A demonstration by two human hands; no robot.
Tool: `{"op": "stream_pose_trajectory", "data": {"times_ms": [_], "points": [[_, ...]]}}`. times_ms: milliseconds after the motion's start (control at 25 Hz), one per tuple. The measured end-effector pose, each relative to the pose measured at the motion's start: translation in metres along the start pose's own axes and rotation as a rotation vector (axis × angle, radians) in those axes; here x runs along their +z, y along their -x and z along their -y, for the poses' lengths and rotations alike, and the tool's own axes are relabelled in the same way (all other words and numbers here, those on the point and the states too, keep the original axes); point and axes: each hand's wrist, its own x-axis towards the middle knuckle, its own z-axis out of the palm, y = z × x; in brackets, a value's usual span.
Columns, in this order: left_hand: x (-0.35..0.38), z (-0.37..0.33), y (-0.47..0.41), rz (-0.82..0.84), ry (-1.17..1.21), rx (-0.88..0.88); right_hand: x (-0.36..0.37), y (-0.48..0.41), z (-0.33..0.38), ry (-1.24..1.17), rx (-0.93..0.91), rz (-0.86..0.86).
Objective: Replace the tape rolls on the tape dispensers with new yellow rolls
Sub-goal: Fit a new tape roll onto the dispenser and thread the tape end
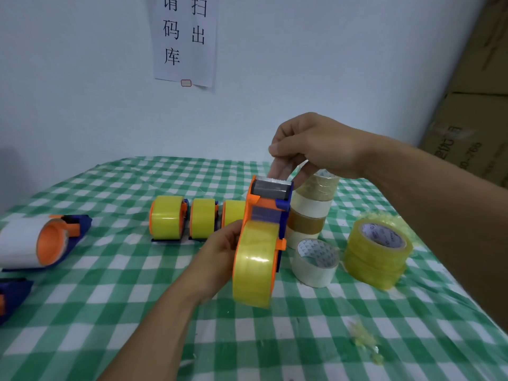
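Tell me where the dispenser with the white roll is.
In the head view, the white-roll dispenser lies at the far left edge, left of the row of yellow-loaded dispensers.

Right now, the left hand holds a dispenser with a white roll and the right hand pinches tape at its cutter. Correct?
Not quite: the head view shows the roll on the held dispenser is yellow, not white. The rest holds.
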Motion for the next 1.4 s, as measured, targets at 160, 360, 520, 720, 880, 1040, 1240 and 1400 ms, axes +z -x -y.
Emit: {"op": "stream_pose_trajectory", "data": {"times_ms": [160, 360, 520, 720, 880, 1040, 1240, 1400], "points": [[0.004, -0.001, 0.001, 0.01, 0.018, 0.047, 0.0, 0.001, 0.003, 0.054, -0.014, 0.021], [0.002, 0.005, -0.001, 0.026, -0.056, 0.069, 0.005, -0.002, -0.006, -0.032, 0.017, -0.024], [-0.003, 0.01, -0.003, 0.004, -0.06, 0.083, 0.018, -0.003, -0.02, -0.154, 0.074, -0.082], [-0.002, 0.011, -0.005, -0.01, -0.005, 0.117, 0.038, -0.005, -0.032, -0.5, 0.235, -0.141], [0.0, 0.012, -0.005, -0.036, 0.029, 0.142, 0.06, -0.004, -0.04, -0.834, 0.328, -0.117], [0.001, 0.013, -0.005, -0.07, -0.002, 0.153, 0.07, -0.004, -0.041, -0.976, 0.363, -0.165], [0.004, 0.013, -0.004, -0.09, -0.047, 0.154, 0.071, -0.002, -0.038, -0.964, 0.394, -0.235], [0.01, 0.013, -0.004, -0.122, -0.005, 0.133, 0.072, 0.002, -0.031, -0.975, 0.409, -0.28]]}}
